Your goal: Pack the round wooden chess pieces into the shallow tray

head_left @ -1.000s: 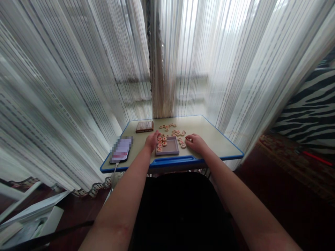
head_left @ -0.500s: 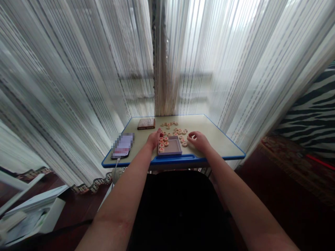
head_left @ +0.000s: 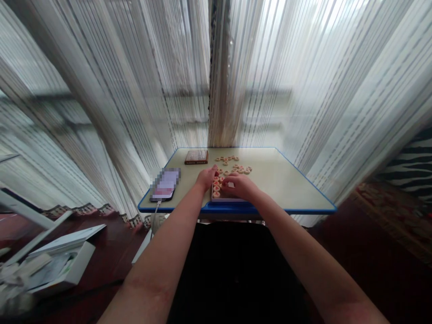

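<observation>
Reaches over the tray (head_left: 224,199) now with right hand (head_left: 241,185), earlier beside it; half-curled near pieces (head_left: 216,189) inside, cannot tell if gripping one. Keeps left hand (head_left: 206,178) bent at far-left corner, cannot tell if clasping. Beyond, on the surface (head_left: 276,180): loose pieces (head_left: 240,170).

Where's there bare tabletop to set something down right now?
Widest: the tabletop right of the loose discs and right hand, out to the blue edging. Smaller: between phone, flat brown item and left hand. Crowded: the tray, with both hands at it and discs inside, and just beyond it.
</observation>
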{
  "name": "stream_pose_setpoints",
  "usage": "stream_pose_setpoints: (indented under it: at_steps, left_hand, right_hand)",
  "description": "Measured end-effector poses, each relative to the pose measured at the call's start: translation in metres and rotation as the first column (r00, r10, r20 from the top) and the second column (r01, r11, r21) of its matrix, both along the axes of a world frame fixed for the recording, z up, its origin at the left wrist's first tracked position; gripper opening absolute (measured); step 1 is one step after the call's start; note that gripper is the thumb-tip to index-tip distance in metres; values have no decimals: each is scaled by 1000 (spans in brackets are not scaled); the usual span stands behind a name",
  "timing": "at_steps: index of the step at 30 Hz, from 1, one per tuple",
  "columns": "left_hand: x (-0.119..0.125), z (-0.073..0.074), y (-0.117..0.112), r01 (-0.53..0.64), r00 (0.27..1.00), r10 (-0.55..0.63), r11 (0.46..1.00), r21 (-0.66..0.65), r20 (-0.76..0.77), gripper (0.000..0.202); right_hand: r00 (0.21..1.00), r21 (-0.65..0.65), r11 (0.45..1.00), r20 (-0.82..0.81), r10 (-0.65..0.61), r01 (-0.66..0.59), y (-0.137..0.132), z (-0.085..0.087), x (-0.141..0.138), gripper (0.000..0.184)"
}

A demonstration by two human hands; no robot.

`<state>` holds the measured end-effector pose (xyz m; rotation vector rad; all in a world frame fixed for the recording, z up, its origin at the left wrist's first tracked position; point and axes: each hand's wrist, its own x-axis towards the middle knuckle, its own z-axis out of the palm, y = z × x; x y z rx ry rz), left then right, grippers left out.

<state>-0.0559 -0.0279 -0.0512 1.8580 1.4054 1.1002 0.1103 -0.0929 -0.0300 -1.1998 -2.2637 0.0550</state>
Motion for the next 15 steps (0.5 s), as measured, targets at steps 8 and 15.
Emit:
stream_pose_setpoints:
  at_steps: [8, 15]
  left_hand:
    - [0, -1, 3, -1, 1000, 2, 1000, -21, 11, 59]
    - [1, 2, 1, 5, 1000, -4, 1000, -25, 7, 58]
  right_hand:
    - [998, -4, 999, 47, 44, -43, 2, -6, 3, 21]
    - [1000, -25, 1000, -5, 7, -8, 3, -8, 2, 20]
